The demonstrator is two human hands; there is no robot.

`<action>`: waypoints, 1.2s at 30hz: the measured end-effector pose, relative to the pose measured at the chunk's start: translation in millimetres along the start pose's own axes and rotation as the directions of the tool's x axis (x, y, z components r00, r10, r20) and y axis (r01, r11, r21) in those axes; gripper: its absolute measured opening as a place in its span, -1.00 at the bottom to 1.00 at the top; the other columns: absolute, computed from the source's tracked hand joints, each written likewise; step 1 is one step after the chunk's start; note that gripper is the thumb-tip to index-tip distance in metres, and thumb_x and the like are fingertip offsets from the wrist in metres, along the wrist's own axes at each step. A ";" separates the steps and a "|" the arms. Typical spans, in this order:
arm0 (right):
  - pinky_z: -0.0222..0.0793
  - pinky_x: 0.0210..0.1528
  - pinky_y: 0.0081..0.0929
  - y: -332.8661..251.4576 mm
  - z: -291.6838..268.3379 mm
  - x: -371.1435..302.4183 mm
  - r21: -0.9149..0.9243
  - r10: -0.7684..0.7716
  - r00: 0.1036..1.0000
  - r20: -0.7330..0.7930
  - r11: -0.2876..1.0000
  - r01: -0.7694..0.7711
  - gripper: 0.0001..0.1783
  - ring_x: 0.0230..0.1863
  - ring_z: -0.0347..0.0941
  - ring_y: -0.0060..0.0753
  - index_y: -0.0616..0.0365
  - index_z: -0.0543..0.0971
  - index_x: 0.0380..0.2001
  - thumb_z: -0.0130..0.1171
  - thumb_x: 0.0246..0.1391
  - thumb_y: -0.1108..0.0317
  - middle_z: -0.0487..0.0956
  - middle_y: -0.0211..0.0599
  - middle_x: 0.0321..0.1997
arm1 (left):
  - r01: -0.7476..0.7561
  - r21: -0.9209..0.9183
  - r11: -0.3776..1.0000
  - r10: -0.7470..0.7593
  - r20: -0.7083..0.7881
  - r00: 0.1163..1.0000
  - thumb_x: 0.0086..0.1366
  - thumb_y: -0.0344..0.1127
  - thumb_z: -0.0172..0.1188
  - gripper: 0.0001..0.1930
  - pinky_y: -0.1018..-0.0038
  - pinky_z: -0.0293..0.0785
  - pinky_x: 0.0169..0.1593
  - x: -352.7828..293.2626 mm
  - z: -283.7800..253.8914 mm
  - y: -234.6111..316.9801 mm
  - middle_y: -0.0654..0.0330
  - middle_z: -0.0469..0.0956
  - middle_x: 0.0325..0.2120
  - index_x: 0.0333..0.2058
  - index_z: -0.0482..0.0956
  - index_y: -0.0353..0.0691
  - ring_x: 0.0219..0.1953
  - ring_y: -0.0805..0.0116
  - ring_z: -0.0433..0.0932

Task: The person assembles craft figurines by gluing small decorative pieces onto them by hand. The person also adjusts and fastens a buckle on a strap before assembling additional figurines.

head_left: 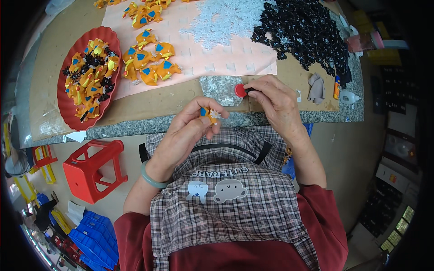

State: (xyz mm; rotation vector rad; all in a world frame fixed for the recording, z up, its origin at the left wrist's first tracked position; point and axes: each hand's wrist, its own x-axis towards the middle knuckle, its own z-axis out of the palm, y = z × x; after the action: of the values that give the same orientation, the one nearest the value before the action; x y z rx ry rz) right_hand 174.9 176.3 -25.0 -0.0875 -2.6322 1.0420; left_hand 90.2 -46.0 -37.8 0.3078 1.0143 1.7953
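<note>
Small-parts assembly at a cardboard-covered table (181,95), seen from above. Holds in the left hand (183,131), at the near edge, one orange figure (207,111) with a blue patch, with thumb and fingertips curled closely around it. Shows at the right of the figure a white, flower-shaped piece (215,114); cannot tell whether fixed on or merely pinched there. Pinches in the right hand (276,99), farther off and to the right, a small black item (249,91) between nearly closed thumb and forefinger, at the right side of a red round dish (239,90); cannot tell whether touching it. Lying beyond, from left to right: a red tray (61,97), loose orange figures (151,63) on a pink sheet (212,58), a white pile (221,22) and a black pile (303,34).

Seems to be at the step of readying the black item, perhaps with adhesive, for joining to the figure. Calls next, by this reading, for lifting the black item clear of the dish, bringing it left, and aligning it while keeping the figure steady.
</note>
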 end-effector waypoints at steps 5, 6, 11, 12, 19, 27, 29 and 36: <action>0.42 -0.35 -0.60 -1.5 -5.7 0.7 0.091 0.053 0.999 0.005 0.994 -0.054 -0.82 -0.38 0.52 -0.51 0.29 0.60 -0.22 0.15 0.08 0.62 0.57 -0.27 -0.31 | -0.028 -0.114 0.993 0.026 -0.025 0.999 0.40 -0.36 -0.08 -0.77 0.61 0.30 -0.28 0.5 6.2 1.4 0.15 0.41 -0.16 -0.02 0.37 -0.24 -0.30 0.47 0.37; 0.42 -0.35 -0.62 -1.2 -6.9 0.4 0.125 0.082 0.996 0.017 0.989 -0.084 -0.83 -0.38 0.51 -0.54 0.31 0.59 -0.21 0.14 0.09 0.60 0.57 -0.27 -0.31 | -0.050 -0.124 0.991 0.045 -0.044 0.998 0.40 -0.34 -0.07 -0.77 0.62 0.29 -0.29 0.9 8.6 1.7 0.12 0.41 -0.18 -0.03 0.37 -0.24 -0.30 0.46 0.37; 0.44 -0.34 -0.66 -10.5 -11.2 -6.2 0.626 0.369 0.911 0.182 0.671 -0.397 -0.82 -0.39 0.51 -0.58 0.35 0.54 -0.16 0.12 0.17 0.54 0.58 -0.24 -0.30 | -0.033 -0.146 0.989 0.021 -0.084 0.996 0.43 -0.27 -0.08 -0.76 0.63 0.27 -0.32 2.1 16.7 6.5 0.16 0.38 -0.23 -0.03 0.36 -0.25 -0.32 0.46 0.36; 0.44 -0.34 -0.66 -14.7 -10.0 -7.6 0.629 0.368 0.912 0.183 0.669 -0.396 -0.82 -0.39 0.51 -0.58 0.35 0.54 -0.16 0.12 0.17 0.54 0.58 -0.24 -0.30 | -0.017 -0.151 0.988 0.005 -0.082 0.997 0.44 -0.24 -0.08 -0.75 0.63 0.26 -0.33 3.2 16.5 6.7 0.17 0.38 -0.25 -0.04 0.36 -0.26 -0.33 0.47 0.36; 0.52 -0.31 -0.61 -53.4 8.4 -15.3 0.587 0.215 0.963 0.162 0.764 -0.269 -0.83 -0.38 0.57 -0.53 0.32 0.53 -0.17 0.13 0.15 0.56 0.63 -0.20 -0.29 | -0.016 0.009 1.000 0.017 -0.065 0.998 0.46 -0.12 -0.07 -0.74 0.71 0.17 -0.43 6.3 7.1 -2.3 0.33 0.41 -0.35 -0.17 0.45 -0.18 -0.41 0.64 0.29; 0.53 -0.34 -0.45 -59.6 14.7 -13.0 0.266 -0.144 0.989 0.022 0.955 0.133 -0.79 -0.34 0.62 -0.25 0.28 0.56 -0.26 0.29 -0.02 0.51 0.62 -0.15 -0.31 | -0.144 0.272 0.951 0.195 -0.169 0.966 0.44 -0.10 -0.01 -0.71 0.73 0.14 -0.49 8.6 4.5 -9.2 0.40 0.41 -0.54 -0.35 0.48 -0.19 -0.53 0.71 0.25; 0.54 -0.34 -0.44 -61.2 16.8 -14.6 0.260 -0.154 0.988 0.028 0.955 0.142 -0.78 -0.34 0.62 -0.23 0.27 0.56 -0.26 0.30 -0.03 0.51 0.62 -0.15 -0.32 | -0.147 0.303 0.941 0.201 -0.157 0.967 0.42 -0.14 0.03 -0.73 0.71 0.19 -0.47 9.0 0.5 -8.8 0.39 0.43 -0.55 -0.37 0.49 -0.20 -0.52 0.70 0.28; 0.54 -0.34 -0.39 -62.1 25.6 -17.1 0.219 -0.210 0.978 -0.003 0.954 0.206 -0.75 -0.34 0.61 -0.19 0.26 0.56 -0.26 0.33 -0.07 0.51 0.63 -0.16 -0.35 | -0.131 0.347 0.929 0.206 -0.190 0.960 0.41 -0.24 0.05 -0.73 0.64 0.25 -0.36 7.8 5.7 -4.4 0.36 0.40 -0.54 -0.47 0.45 -0.25 -0.47 0.65 0.30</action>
State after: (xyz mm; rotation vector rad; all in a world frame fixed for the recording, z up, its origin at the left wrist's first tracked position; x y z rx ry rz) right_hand 186.8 111.0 -5.0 0.2457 -2.4591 1.2520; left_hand 93.0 -35.8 -39.5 0.4180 1.4969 1.8384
